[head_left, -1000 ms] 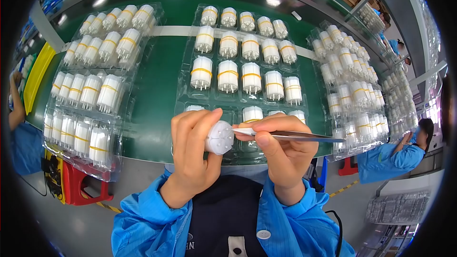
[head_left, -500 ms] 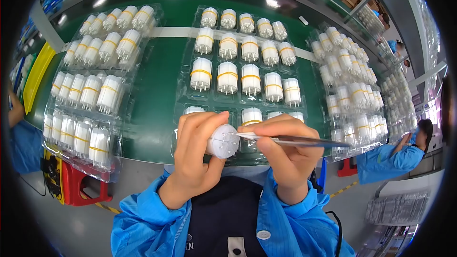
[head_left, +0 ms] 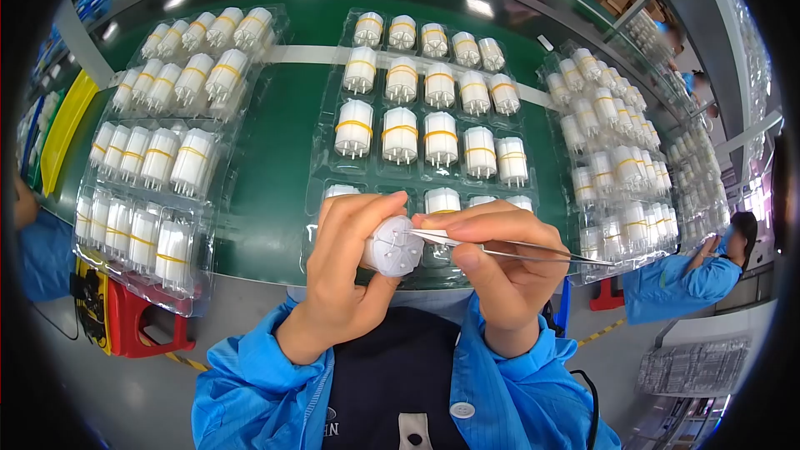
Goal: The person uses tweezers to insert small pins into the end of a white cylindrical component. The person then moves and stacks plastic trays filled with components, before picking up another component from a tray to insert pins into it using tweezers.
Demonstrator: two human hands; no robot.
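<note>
My left hand [head_left: 346, 262] is closed around a white cylindrical part [head_left: 393, 250], its round end with small pins turned toward my right hand. Pinched in my right hand [head_left: 508, 262] is a pair of metal tweezers [head_left: 533, 250]. Their tips reach the upper edge of the part's end face; whether they grip anything there is too small to tell. Just beyond my hands, a clear plastic tray [head_left: 321, 150] holds rows of similar white cylinders [head_left: 400, 135], pins down, each with a yellow band.
More trays of banded cylinders stand on the green table [head_left: 271, 158] at left [head_left: 193, 162] and right [head_left: 629, 171]. A red stool [head_left: 146, 325] is below left. A person in blue [head_left: 683, 283] sits at right. A metal shelf rail crosses the far side.
The tweezers have rolled slightly in my right hand, so both arms now show apart. The left hand and the white part have barely moved.
</note>
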